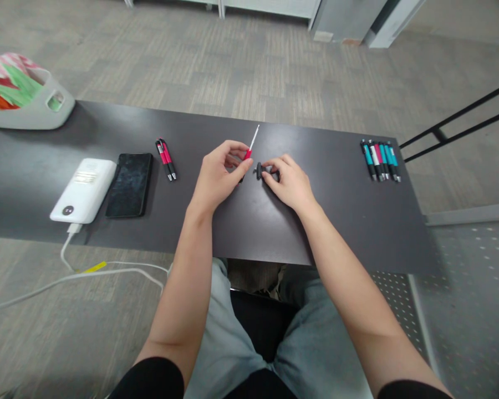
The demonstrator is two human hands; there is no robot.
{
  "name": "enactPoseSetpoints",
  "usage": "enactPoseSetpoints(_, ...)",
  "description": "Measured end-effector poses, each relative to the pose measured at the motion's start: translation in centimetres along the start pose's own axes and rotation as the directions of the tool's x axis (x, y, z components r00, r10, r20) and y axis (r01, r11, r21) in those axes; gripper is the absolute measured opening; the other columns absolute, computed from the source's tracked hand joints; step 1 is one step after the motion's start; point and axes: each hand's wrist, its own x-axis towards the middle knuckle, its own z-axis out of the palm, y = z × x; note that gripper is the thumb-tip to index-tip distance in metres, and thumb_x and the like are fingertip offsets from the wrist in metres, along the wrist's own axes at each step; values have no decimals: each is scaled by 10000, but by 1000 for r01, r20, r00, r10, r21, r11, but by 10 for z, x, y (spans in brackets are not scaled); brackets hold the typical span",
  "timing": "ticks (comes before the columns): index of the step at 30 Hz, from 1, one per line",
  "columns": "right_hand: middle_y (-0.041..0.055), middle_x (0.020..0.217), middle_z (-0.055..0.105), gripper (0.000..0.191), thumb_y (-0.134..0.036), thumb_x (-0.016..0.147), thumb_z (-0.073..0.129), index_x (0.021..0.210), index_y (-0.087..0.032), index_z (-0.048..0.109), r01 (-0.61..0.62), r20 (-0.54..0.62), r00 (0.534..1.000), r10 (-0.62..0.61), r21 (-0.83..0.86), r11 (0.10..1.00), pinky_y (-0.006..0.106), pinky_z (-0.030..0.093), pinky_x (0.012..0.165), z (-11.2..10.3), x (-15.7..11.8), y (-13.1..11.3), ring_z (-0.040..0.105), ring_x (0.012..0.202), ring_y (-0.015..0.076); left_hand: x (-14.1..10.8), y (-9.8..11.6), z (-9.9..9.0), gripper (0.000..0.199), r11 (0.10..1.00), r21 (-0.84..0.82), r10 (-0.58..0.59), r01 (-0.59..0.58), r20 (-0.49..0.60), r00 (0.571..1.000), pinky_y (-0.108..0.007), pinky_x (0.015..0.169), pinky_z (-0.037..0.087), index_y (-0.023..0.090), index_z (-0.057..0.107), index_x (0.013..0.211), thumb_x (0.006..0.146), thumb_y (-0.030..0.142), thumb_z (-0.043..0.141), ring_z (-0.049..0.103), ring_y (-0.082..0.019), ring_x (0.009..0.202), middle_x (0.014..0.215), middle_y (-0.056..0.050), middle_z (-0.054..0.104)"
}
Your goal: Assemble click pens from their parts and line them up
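My left hand (pixel 222 173) is closed on a red pen barrel (pixel 248 154), from which a thin white refill (pixel 254 137) sticks out, pointing up and away. Just to the right, my right hand (pixel 289 182) has its fingers closed on a small black pen part (pixel 259 170) at the table's middle. The two hands are apart, with a narrow gap between them. Two red and black pens (pixel 166 159) lie side by side left of my left hand. Over at the right end rests a row of several teal, white and red pens (pixel 381 160).
The dark table (pixel 249 233) bears a black phone (pixel 128 185) and a white power bank (pixel 84 190) with a white cable (pixel 66 252) hanging off the near edge. A white basket (pixel 58 108) holding colourful items stands at the far left. Black metal bars (pixel 461 124) are at the right.
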Motion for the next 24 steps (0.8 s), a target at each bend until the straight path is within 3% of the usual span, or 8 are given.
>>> enactPoseSetpoints(6,116,1379,885,159,-492,1151,859,1215,-347,845,7,-50,999,-3,83,996,521,708,988,5,2,7,830,1135,382,0,-1,3,286,1000,-3,5,-5,29,1000,-402,888,654,296,857,1180,978,453,985,779,-239,888,1068,-35,879)
enactPoseSetpoints(9,69,1222,905,204,-514,1093,908,1118,-343,800,24,-68,998,-7,245,969,511,701,965,6,4,14,805,947,327,-1,0,4,260,1000,-8,5,-4,68,998,-403,874,663,293,884,1167,982,444,985,784,-237,859,1062,-35,903)
enactPoseSetpoints(12,44,1183,912,311,-602,1065,925,1144,-334,789,41,-171,985,37,433,901,466,699,887,5,7,25,762,848,265,-1,2,6,233,1000,-22,19,-17,112,993,-409,858,677,301,914,1144,980,446,994,792,-246,853,1053,-39,921)
enactPoseSetpoints(17,71,1191,895,485,-778,1070,913,1222,-332,801,128,-363,925,114,577,807,435,714,802,-2,16,42,814,952,278,-2,5,10,194,999,-18,30,-28,170,985,-412,864,695,322,961,1123,978,444,1001,799,-254,880,1046,-38,935)
enactPoseSetpoints(24,82,1238,882,534,-853,1114,871,1271,-343,834,145,-379,919,108,581,801,447,761,811,-5,16,37,848,1030,294,-4,11,10,203,1000,-9,31,-30,220,975,-416,876,698,322,984,1120,983,466,1026,791,-251,849,988,-32,920)
